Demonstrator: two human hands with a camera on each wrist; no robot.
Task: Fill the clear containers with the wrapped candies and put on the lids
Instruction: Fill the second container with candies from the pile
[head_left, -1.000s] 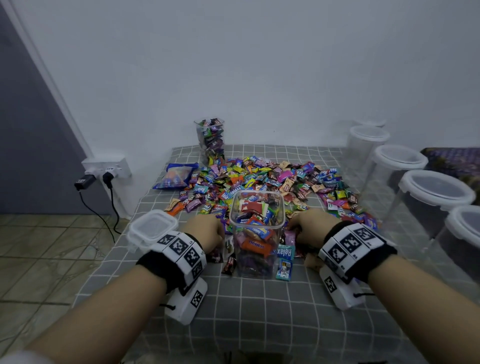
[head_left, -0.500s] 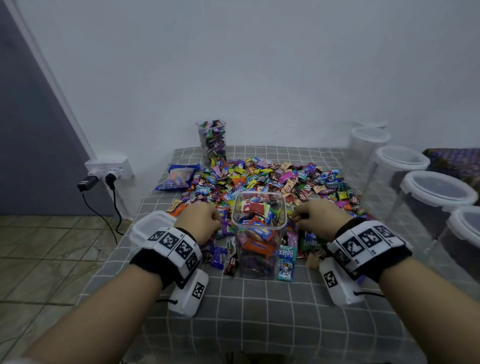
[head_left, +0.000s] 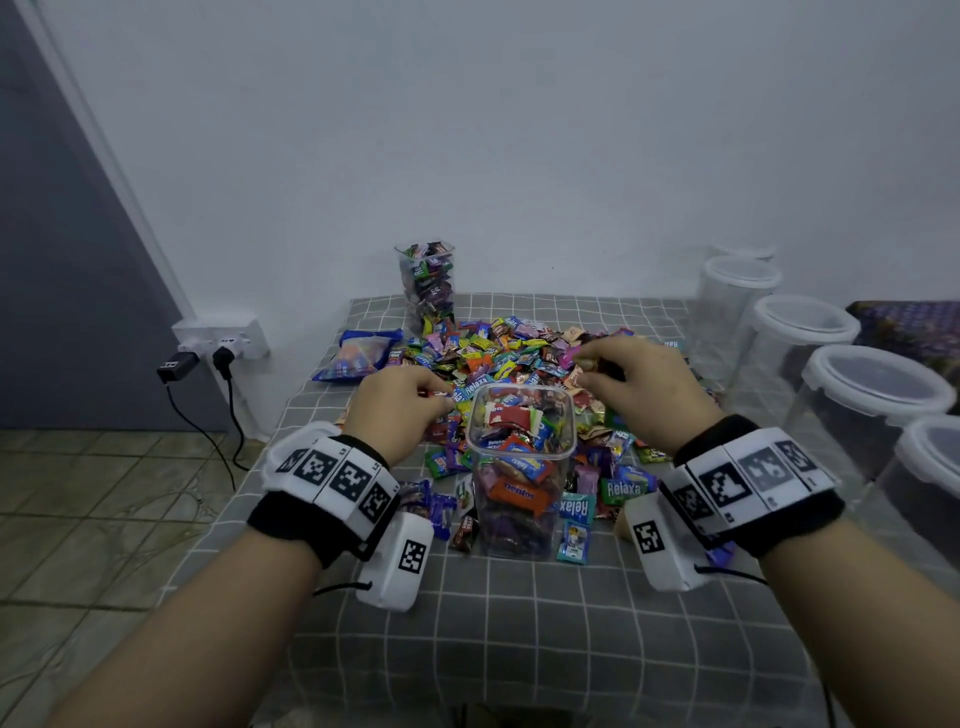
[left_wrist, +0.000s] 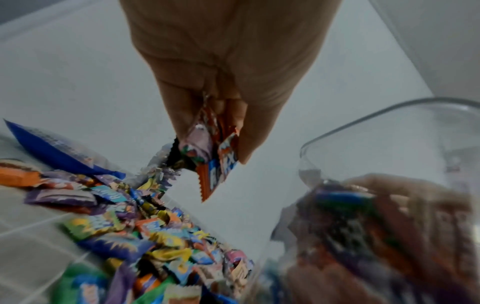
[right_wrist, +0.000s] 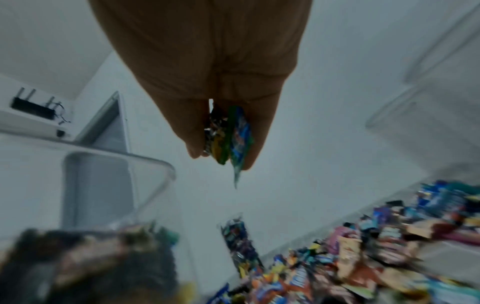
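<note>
A clear square container (head_left: 519, 467), open and nearly full of wrapped candies, stands mid-table in front of a wide candy pile (head_left: 514, 353). My left hand (head_left: 410, 405) hovers beside its left rim, pinching a few wrapped candies (left_wrist: 210, 152), orange and pink ones. My right hand (head_left: 618, 379) is raised by the container's right rim, gripping green and blue wrapped candies (right_wrist: 231, 135). The container's rim shows in both wrist views (left_wrist: 376, 121) (right_wrist: 145, 160). A square lid (head_left: 291, 447) is mostly hidden behind my left wrist.
A second clear container (head_left: 426, 286) full of candies stands at the back by the wall. A blue candy bag (head_left: 358, 353) lies at the left. Several round lidded tubs (head_left: 872, 384) line the right. A wall socket with plugs (head_left: 218, 348) is at the left, off the table.
Both hands have lifted from the table beside the container up to rim height, each carrying candies picked from the pile.
</note>
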